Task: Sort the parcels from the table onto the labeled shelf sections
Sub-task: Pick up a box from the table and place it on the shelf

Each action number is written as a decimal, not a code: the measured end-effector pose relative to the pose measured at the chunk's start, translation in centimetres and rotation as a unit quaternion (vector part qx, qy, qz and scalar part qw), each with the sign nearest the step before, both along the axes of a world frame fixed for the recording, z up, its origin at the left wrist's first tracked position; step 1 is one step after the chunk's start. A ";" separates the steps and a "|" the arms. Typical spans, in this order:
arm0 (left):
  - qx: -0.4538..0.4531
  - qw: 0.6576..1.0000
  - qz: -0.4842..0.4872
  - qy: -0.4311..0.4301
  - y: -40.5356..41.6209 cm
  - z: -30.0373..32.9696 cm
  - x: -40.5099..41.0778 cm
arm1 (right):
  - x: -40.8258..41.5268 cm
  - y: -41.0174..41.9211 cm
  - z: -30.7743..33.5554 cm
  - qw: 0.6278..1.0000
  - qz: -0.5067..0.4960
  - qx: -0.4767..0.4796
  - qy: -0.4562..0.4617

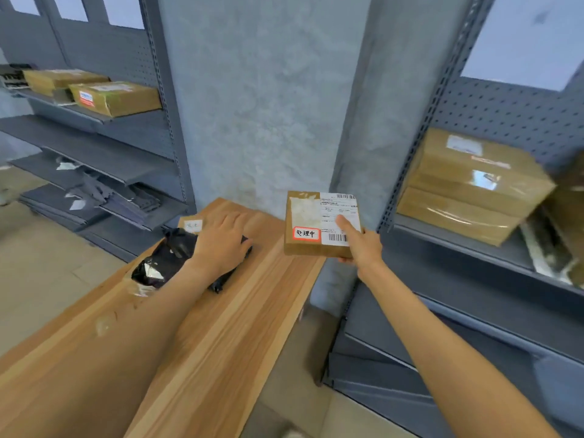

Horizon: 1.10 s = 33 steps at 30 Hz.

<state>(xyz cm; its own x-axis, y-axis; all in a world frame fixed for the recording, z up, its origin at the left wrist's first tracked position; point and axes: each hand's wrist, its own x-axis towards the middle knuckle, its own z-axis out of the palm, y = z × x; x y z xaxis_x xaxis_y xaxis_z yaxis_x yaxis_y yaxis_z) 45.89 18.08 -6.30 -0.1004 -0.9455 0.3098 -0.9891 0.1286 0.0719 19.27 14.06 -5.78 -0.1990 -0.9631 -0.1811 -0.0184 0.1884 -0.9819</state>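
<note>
My right hand (361, 245) grips a small cardboard parcel (311, 222) from below, thumb on its white shipping label, and holds it in the air past the far right corner of the wooden table (227, 327). A red-framed sticker with handwriting sits on the box's front. My left hand (222, 243) rests palm down on a black plastic mailer (164, 263) lying on the table. A small flat parcel with a white label (191, 225) lies just beyond the mailer.
A grey shelf unit (474, 248) on the right holds stacked cardboard boxes (467, 184). Another grey shelf unit (120, 159) at the left carries two flat cardboard parcels (113, 98) on its upper level. A concrete pillar (268, 105) stands between them.
</note>
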 end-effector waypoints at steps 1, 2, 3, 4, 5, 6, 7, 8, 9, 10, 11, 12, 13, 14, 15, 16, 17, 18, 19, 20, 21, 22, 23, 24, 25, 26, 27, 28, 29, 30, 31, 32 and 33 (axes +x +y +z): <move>0.002 1.000 -0.017 0.014 0.1 0.3 -1.2 | -1.2 1.1 0.6 1.000 -0.021 0.000 0.002; 0.005 0.999 -0.032 0.027 0.0 0.7 -2.4 | -2.5 2.1 1.4 0.999 -0.040 0.001 0.007; 0.007 0.998 -0.047 0.036 -0.2 1.2 -3.7 | -3.8 3.0 2.1 0.998 -0.057 0.002 0.012; 0.009 0.997 -0.064 0.039 -0.4 1.8 -5.1 | -5.2 3.8 3.0 0.997 -0.071 0.004 0.014; 0.009 0.996 -0.082 0.041 -0.8 2.5 -6.6 | -6.6 4.6 3.9 0.996 -0.083 0.007 0.015; 0.007 0.994 -0.100 0.046 -1.1 3.4 -8.1 | -8.1 5.3 4.9 0.995 -0.094 0.008 0.017; 0.002 0.992 -0.117 0.053 -1.5 4.4 -9.6 | -9.5 5.9 5.9 0.994 -0.106 0.003 0.019; -0.006 0.989 -0.134 0.060 -1.9 5.4 -11.2 | -11.0 6.5 6.9 0.992 -0.121 -0.006 0.022; -0.014 0.986 -0.151 0.063 -2.2 6.6 -12.8 | -12.5 7.1 8.0 0.990 -0.139 -0.019 0.025; -0.021 0.984 -0.165 0.064 -2.4 7.8 -14.3 | -13.9 7.6 9.1 0.987 -0.156 -0.032 0.026; -0.027 0.981 -0.179 0.066 -2.5 9.1 -15.9 | -15.3 8.2 10.2 0.984 -0.170 -0.041 0.026; -0.031 0.978 -0.194 0.071 -2.6 10.4 -17.5 | -16.8 8.8 11.4 0.982 -0.183 -0.044 0.027; -0.029 0.975 -0.204 0.078 -2.7 11.3 -18.6 | -17.8 9.1 12.4 0.980 -0.190 -0.039 0.031; -0.028 0.972 -0.218 0.085 -2.6 12.4 -20.1 | -19.2 9.8 13.4 0.979 -0.199 -0.038 0.031; -0.029 0.968 -0.233 0.089 -2.3 13.5 -21.8 | -20.7 10.6 14.4 0.977 -0.206 -0.041 0.029; -0.031 0.964 -0.248 0.091 -1.9 14.5 -23.5 | -22.2 11.4 15.3 0.976 -0.212 -0.043 0.026; -0.034 0.959 -0.265 0.091 -1.4 15.4 -25.4 | -23.7 12.4 16.0 0.974 -0.222 -0.045 0.024; -0.037 0.955 -0.281 0.088 -0.8 16.2 -27.2 | -25.1 13.5 16.7 0.971 -0.233 -0.047 0.022; -0.039 0.951 -0.295 0.083 -0.2 16.9 -28.9 | -26.6 14.6 17.3 0.969 -0.243 -0.047 0.020; -0.040 0.948 -0.308 0.073 0.2 17.6 -30.5 | -28.1 15.7 17.8 0.966 -0.253 -0.045 0.019; -0.039 0.945 -0.320 0.061 0.7 18.3 -32.1 | -29.5 16.9 18.3 0.964 -0.262 -0.042 0.022; -0.039 0.941 -0.332 0.050 1.0 19.2 -33.7 | -31.1 18.1 19.0 0.962 -0.269 -0.041 0.026; -0.036 0.938 -0.341 0.040 1.3 20.1 -35.1 | -32.6 19.3 19.8 0.959 -0.278 -0.042 0.028; -0.033 0.936 -0.348 0.033 1.7 21.2 -36.6 | -34.2 20.5 20.8 0.956 -0.290 -0.044 0.028; -0.030 0.934 -0.354 0.028 2.2 22.4 -38.0 | -35.8 21.8 21.9 0.952 -0.302 -0.047 0.027; -0.032 0.932 -0.361 0.023 2.6 23.6 -39.4 | -37.3 23.1 23.2 0.948 -0.314 -0.052 0.024; -0.036 0.929 -0.368 0.019 3.2 24.8 -40.9 | -38.7 24.4 24.4 0.943 -0.325 -0.059 0.021; -0.041 0.925 -0.376 0.016 3.8 26.0 -42.4 | -40.0 25.7 25.6 0.939 -0.337 -0.065 0.021; -0.047 0.921 -0.386 0.016 4.6 27.1 -43.9 | -41.2 26.9 26.6 0.935 -0.346 -0.071 0.024; -0.053 0.916 -0.397 0.020 5.4 28.1 -45.4 | -42.4 28.0 27.5 0.933 -0.351 -0.077 0.028; -0.059 0.911 -0.407 0.026 6.2 29.0 -46.9 | -43.5 29.1 28.2 0.931 -0.354 -0.081 0.033; -0.066 0.906 -0.416 0.030 7.1 29.7 -48.3 | -44.6 30.2 28.8 0.929 -0.358 -0.084 0.037; -0.073 0.903 -0.423 0.029 8.0 30.3 -49.7 | -45.7 31.3 29.3 0.927 -0.362 -0.083 0.042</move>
<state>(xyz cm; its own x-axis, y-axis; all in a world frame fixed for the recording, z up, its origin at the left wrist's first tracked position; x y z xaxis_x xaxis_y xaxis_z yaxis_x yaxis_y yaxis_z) -3.84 26.08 24.04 -0.7469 -0.4873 0.4524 -0.5278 0.8483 0.0422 -26.39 45.35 23.55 -0.8114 -0.5845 0.0033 -0.0233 0.0268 -0.9994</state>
